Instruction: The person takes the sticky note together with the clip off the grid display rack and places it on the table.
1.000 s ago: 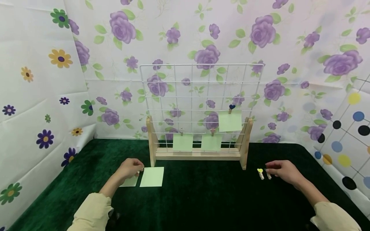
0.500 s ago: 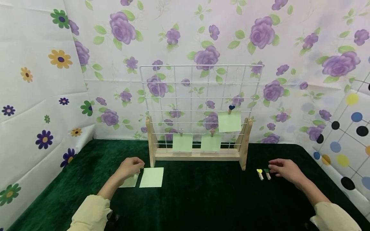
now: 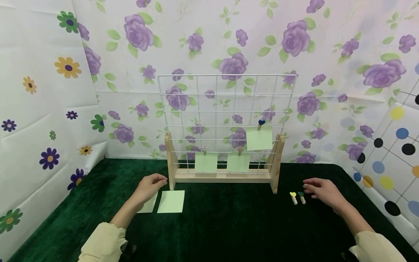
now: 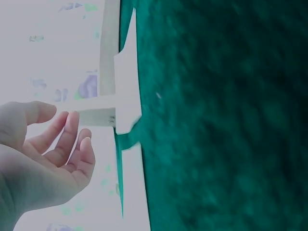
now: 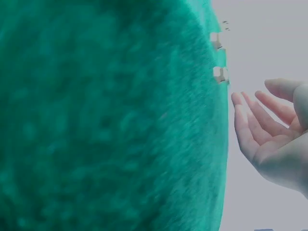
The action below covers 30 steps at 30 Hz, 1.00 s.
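Note:
My left hand (image 3: 147,189) hovers above a pale green paper sheet (image 3: 148,206), covering part of it. Its fingers are loosely bent and hold nothing, and the left wrist view shows a gap between thumb and fingertips. Just right of it lies a second pale green sheet (image 3: 171,201). At the right, my right hand (image 3: 324,193) is held beside two small wooden clips, one with a yellow heart (image 3: 293,195) and one with a dark green top (image 3: 301,195). Nothing is between its relaxed fingers, which are apart from the clips.
A white wire grid (image 3: 226,94) stands in a wooden base (image 3: 222,178) at the back middle. Three green sheets hang on it from clips: two low, one (image 3: 259,139) higher at right. Dark green cloth (image 3: 222,225) covers the table; patterned sheets surround it.
My left hand has risen slightly and shifted right above the left sheet. The right fingers have drawn back from the dark green clip, which stays on the cloth.

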Available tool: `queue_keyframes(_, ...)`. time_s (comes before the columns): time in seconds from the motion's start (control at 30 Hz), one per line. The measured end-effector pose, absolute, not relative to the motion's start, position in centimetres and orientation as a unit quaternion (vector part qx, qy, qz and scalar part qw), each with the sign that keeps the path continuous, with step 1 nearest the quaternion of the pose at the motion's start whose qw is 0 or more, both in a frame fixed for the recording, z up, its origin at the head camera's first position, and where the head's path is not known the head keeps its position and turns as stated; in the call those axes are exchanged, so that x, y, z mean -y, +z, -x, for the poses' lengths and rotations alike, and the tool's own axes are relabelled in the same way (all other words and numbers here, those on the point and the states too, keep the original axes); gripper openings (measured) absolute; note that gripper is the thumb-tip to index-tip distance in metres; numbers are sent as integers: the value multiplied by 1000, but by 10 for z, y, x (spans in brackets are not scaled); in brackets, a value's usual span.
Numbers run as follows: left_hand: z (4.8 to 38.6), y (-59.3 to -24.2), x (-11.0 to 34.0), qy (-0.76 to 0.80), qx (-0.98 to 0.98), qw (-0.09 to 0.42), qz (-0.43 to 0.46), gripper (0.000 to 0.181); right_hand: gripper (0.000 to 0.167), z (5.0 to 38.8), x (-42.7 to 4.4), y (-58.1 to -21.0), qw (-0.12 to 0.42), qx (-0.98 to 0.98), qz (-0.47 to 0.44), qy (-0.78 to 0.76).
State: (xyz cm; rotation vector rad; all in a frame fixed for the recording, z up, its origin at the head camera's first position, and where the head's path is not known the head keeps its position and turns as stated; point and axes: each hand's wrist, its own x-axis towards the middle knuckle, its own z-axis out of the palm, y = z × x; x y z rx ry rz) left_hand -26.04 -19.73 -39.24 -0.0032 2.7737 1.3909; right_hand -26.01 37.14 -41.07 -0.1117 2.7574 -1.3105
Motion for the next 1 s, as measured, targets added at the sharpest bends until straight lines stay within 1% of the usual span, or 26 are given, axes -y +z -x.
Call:
queue_keyframes(0.23, 256, -382, 181, 473, -881, 13, -23, 30, 50, 259, -360, -395, 15, -901, 37, -431)
queue_keyframes(0.6, 252, -363, 148, 495, -865, 4, -83, 27, 54, 259, -335, -354, -41, -897, 64, -435)
queue_keyframes(0.87, 253, -350, 118, 529, -840, -7, -120, 40, 53, 258, -318, -336, -72, -905, 83, -410)
queue_keyframes(1.0, 255, -341, 98, 544, -828, -18, -139, 42, 51, 261, -307, -328, -94, -911, 84, -393)
